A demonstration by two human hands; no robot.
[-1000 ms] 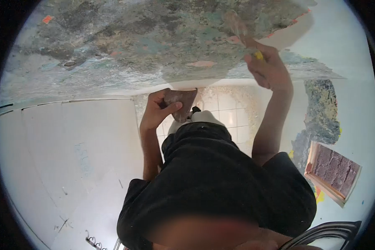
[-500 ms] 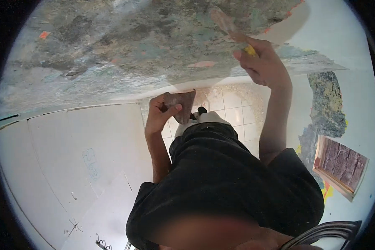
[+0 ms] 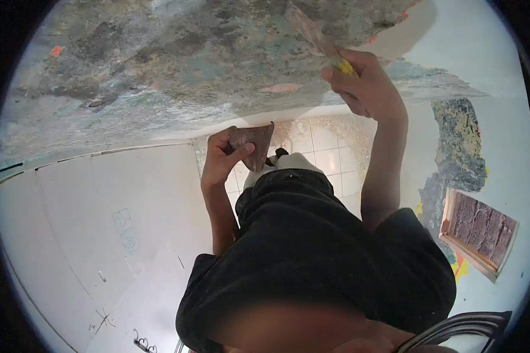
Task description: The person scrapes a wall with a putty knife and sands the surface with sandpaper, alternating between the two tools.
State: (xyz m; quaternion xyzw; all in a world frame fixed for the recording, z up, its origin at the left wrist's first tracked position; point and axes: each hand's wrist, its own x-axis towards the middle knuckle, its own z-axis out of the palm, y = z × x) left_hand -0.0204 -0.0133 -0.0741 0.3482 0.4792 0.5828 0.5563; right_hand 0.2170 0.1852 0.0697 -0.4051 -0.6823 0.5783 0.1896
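My right hand (image 3: 368, 85) is closed around the yellow handle of a putty knife (image 3: 308, 30). Its long, whitish, smeared blade points up and left along the patchy grey-green wall (image 3: 176, 56); whether the blade's tip touches the surface is hard to tell. Lower down, in front of my body, my left hand (image 3: 221, 159) grips a flat brown piece (image 3: 256, 140) between thumb and fingers. That piece is roughly triangular, narrowing downward, with pale dust or smears on it. Its material I cannot make out.
White panels (image 3: 100, 206) with pen marks stand at the left. Below is a tiled floor (image 3: 327, 144) with dusty debris along its edges. On the right wall are a peeled patch (image 3: 459, 141) and a wood-framed recess (image 3: 480, 229). Dark cables (image 3: 465, 329) hang at bottom right.
My right hand and the putty knife have shifted slightly left and up along the wall. My left hand keeps its grip on the brown piece. The whole view has moved a little.
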